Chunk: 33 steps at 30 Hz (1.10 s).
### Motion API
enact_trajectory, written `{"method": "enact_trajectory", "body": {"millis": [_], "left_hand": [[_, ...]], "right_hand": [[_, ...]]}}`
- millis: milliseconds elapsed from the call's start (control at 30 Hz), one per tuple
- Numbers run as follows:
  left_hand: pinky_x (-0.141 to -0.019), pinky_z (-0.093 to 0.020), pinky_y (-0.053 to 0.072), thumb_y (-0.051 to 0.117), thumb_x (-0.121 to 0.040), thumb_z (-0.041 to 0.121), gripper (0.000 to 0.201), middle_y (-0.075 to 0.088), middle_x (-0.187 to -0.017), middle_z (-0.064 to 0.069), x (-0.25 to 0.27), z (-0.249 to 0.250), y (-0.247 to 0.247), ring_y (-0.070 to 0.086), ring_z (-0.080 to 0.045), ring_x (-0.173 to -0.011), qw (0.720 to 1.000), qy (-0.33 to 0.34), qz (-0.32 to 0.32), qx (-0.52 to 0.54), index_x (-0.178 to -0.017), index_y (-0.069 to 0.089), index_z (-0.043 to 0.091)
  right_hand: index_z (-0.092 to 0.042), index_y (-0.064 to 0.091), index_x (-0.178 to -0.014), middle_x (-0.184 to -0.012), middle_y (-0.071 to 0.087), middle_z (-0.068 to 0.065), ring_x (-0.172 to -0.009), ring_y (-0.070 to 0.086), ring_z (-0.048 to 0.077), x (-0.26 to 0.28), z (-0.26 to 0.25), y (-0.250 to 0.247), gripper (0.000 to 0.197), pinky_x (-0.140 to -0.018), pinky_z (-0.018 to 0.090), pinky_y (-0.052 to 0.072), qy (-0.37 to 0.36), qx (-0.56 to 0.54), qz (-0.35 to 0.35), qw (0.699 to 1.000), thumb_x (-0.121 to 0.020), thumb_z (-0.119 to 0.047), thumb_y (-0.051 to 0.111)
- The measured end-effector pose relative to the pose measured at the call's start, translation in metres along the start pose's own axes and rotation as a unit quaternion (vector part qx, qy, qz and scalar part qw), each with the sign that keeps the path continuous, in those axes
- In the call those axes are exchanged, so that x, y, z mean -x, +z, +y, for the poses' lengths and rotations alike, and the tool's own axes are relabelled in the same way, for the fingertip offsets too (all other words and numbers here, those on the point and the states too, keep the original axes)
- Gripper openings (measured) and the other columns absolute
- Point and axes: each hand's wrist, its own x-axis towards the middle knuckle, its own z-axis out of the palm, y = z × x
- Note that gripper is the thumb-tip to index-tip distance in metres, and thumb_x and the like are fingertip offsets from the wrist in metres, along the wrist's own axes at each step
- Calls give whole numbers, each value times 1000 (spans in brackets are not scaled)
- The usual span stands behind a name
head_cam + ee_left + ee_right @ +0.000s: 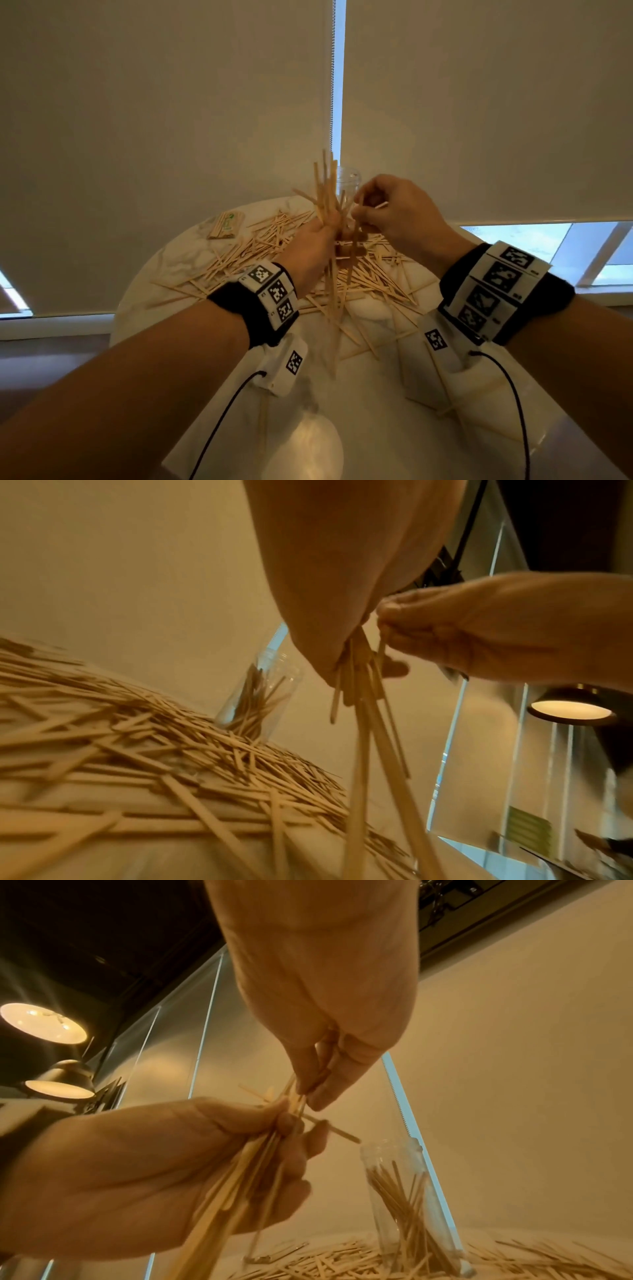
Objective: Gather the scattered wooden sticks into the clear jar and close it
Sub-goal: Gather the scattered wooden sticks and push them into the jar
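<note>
Left hand [310, 248] grips a bundle of sticks [327, 202]; right hand [394, 212] pinches one beside it, before the jar [347, 185].

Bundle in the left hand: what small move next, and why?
Probably have the right hand square the sticks into the bundle, then carry it to the jar. The left hand grips a splayed bundle with crossed ends, the right hand pinches sticks beside it, and the jar stands open, partly filled, just behind. A splayed bundle might catch on the narrow mouth.
</note>
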Motion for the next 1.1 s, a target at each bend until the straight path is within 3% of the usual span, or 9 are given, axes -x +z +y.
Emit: {"method": "enact_trajectory", "body": {"millis": [100, 233, 367, 467, 700, 800, 867, 1000, 1100], "left_hand": [[-56, -27, 46, 35, -108, 36, 29, 50, -71, -2, 1, -6, 11, 46, -13, -60, 999, 18, -30, 26, -114, 51, 11], [-50, -25, 34, 37, -107, 36, 25, 39, -68, 2, -5, -14, 12, 35, -9, -54, 999, 46, -16, 20, -117, 46, 15], [-46, -23, 35, 39, -107, 38, 22, 37, -62, 5, -4, -19, 11, 37, -8, -49, 999, 42, 5, -12, -120, 40, 20], [-45, -22, 31, 36, -108, 37, 26, 31, -61, 4, -5, -19, 8, 32, -9, -49, 998, 52, -17, -7, -126, 44, 19], [-56, -28, 43, 35, -106, 46, 38, 56, -92, -7, -6, -15, 5, 47, -9, -61, 992, 74, 31, -100, -126, 54, 19], [-56, -25, 43, 34, -106, 47, 40, 58, -78, 0, -5, -13, 2, 49, -8, -62, 995, 56, 17, -77, -116, 58, 16], [-58, -26, 43, 35, -105, 48, 39, 50, -69, 4, -4, -13, 1, 46, -9, -60, 995, 60, -1, -78, -103, 56, 15], [-58, -30, 48, 41, -102, 52, 37, 42, -63, 4, 4, -13, 7, 43, -12, -55, 988, 70, -49, -126, -107, 52, 17], [-53, -29, 48, 48, -100, 50, 33, 38, -59, 5, 10, -13, 12, 39, -12, -50, 986, 54, -89, -128, -100, 49, 17]], "right_hand": [[-25, 69, -105, -103, 68, -7, -89, 66, 9, -5, -2, 3, 13, -66, 19, 48, -22, 64, 17, 998, -94, -30, 66], [-18, 65, -124, -96, 73, 2, -80, 74, 14, -2, -3, 2, 27, -76, 30, 61, 41, -2, -43, 998, -97, -21, 63], [-19, 69, -108, -89, 74, 1, -78, 72, 18, 2, -4, 2, 14, -74, 35, 60, 46, 29, -39, 998, -95, -23, 65], [-27, 71, -103, -94, 71, -2, -80, 63, 16, 4, -7, 4, 18, -64, 26, 47, 56, 82, -77, 992, -101, -31, 53], [-13, 76, -100, -88, 75, 4, -80, 73, 15, 6, -9, 8, 18, -83, 35, 60, 47, -27, -51, 997, -98, -22, 59], [-20, 76, -105, -94, 74, 0, -85, 69, 15, 3, -13, 6, 19, -84, 37, 58, 28, 29, -29, 999, -97, -28, 61], [-21, 68, -123, -106, 71, 0, -92, 67, 15, 0, -17, 3, 29, -88, 41, 57, 35, 9, -16, 999, -99, -34, 56], [-29, 29, -152, -131, 60, 4, -113, 62, 20, -8, -23, 1, 63, -97, 43, 52, 26, -40, 3, 999, -97, -44, 55], [-21, 59, -127, -111, 68, 0, -98, 67, 18, -12, -24, -2, 30, -92, 42, 55, -2, 67, 1, 998, -100, -32, 50]]}}
